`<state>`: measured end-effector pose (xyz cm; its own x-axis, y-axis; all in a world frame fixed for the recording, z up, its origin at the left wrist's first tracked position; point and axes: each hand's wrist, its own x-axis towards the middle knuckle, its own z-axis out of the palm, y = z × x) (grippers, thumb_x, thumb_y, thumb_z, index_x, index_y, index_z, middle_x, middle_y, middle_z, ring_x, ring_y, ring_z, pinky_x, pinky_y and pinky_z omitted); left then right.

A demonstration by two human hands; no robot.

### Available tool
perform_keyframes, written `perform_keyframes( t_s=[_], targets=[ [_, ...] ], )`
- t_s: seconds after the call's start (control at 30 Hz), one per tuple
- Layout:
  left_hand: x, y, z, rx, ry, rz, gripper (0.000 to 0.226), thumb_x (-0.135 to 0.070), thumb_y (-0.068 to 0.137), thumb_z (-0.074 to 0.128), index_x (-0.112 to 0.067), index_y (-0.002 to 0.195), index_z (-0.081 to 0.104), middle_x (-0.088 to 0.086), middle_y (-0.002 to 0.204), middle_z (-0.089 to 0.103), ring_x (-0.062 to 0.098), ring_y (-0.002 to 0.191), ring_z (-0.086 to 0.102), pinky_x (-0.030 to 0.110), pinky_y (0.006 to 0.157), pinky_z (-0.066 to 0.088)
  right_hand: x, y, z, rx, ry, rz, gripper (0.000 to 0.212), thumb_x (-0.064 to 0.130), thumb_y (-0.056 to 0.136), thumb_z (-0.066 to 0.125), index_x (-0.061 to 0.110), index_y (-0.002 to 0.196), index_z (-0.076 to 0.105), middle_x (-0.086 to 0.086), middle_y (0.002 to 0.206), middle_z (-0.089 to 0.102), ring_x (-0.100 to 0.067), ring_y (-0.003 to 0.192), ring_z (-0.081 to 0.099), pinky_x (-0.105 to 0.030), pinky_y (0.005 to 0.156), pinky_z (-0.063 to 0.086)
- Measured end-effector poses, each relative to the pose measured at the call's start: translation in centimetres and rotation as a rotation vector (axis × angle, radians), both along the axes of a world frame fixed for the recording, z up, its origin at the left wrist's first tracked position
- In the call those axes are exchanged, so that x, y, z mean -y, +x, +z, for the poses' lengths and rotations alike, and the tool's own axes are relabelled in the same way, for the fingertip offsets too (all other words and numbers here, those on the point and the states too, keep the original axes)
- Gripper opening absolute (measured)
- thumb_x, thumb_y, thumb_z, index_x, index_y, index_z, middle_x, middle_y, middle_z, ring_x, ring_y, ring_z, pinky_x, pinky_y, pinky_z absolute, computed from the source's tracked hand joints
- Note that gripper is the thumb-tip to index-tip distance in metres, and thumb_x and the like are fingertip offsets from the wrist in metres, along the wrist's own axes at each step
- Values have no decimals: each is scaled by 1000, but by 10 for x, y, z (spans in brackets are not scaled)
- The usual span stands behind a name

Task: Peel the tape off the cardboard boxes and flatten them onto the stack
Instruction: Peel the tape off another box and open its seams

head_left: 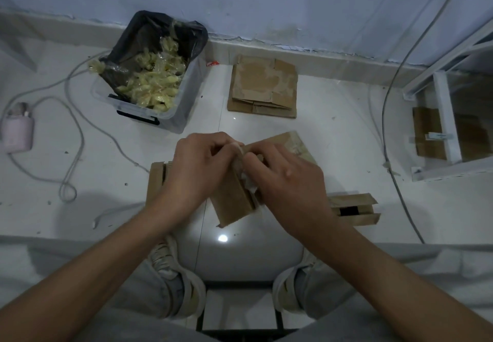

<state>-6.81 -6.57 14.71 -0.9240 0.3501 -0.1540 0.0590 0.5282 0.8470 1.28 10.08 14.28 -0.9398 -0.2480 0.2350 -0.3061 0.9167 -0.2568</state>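
1. Two bare hands work a small brown cardboard box [234, 197] held above the glossy white floor [333, 141], near the middle of the view.
2. The left hand [198, 168] curls its fingers around the box's upper edge; the right hand [288, 179] pinches a crumpled strip of pale tape [249, 181] at the box's seam.
3. A stack of flattened brown cardboard sheets [262, 87] lies beyond, near the pale blue wall [266, 0].
4. Left of the stack, a clear plastic bin lined with a black bag [149, 75] holds wads of yellowish tape.
5. Another brown box with open flaps [352, 209] sits on the floor behind the right wrist.
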Motion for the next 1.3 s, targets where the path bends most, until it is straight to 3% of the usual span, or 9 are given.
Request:
perform_keyframes(
  t_s=[0.1,0.27,0.47,0.67,0.77,0.9,1.03,1.13,1.3],
  targets=[
    [11,-12,6,294,53,-57,22,-17,100,61,-19,95,83,-2,89,79,19,89,75,46,87,61,-11,-6,-2,54,53,159,53,28,78,80,22,120,48,-5,117,67,-20,96,64,-26,66,41],
    [25,-20,12,432,103,-283,21,-17,102,62,-9,97,81,4,91,79,21,91,76,30,85,61,-28,-10,2,119,49,291,46,26,90,78,27,126,50,-2,137,63,-22,112,65,-39,68,61],
    [36,-12,5,-55,26,-496,19,-14,105,58,-10,98,75,-2,91,72,12,85,71,16,69,55,-40,-7,10,115,-48,335,16,20,104,59,25,117,66,16,143,62,-15,126,64,-34,92,58],
    [39,-15,12,-176,92,-638,20,-11,107,49,-14,91,60,2,131,59,18,121,60,17,93,44,-47,-7,22,91,-10,365,15,19,99,73,19,112,66,-2,149,60,-25,117,68,-44,69,62],
    [39,-8,14,-68,134,-606,25,-16,109,47,-31,92,58,5,125,65,21,123,61,29,96,47,-48,-3,24,42,9,386,17,15,101,69,19,116,64,-3,140,65,-25,107,70,-42,62,61],
    [37,-11,7,71,127,-470,46,-35,112,38,-3,93,64,20,98,66,41,107,64,57,92,47,-36,4,21,40,23,401,14,11,99,67,18,111,68,-1,123,68,-19,93,67,-37,57,57],
    [16,-2,-6,252,155,-327,62,-59,107,23,-17,88,65,-4,98,73,17,110,69,35,101,51,-31,3,14,53,-136,225,8,14,96,69,20,100,64,4,91,61,-12,69,53,-34,52,49],
    [4,-4,-23,302,21,-334,67,-89,83,39,-31,103,64,-25,102,69,15,113,66,25,87,51,-31,-4,7,129,-436,18,19,26,106,54,19,89,58,6,83,55,-16,66,55,-36,59,48],
    [10,26,3,-31,-172,-246,96,-92,58,60,-43,137,36,-21,128,51,3,104,57,22,82,48,-23,-6,-2,318,-648,-212,27,34,110,52,16,91,58,3,77,63,-17,68,63,-37,60,53]
  ],
)
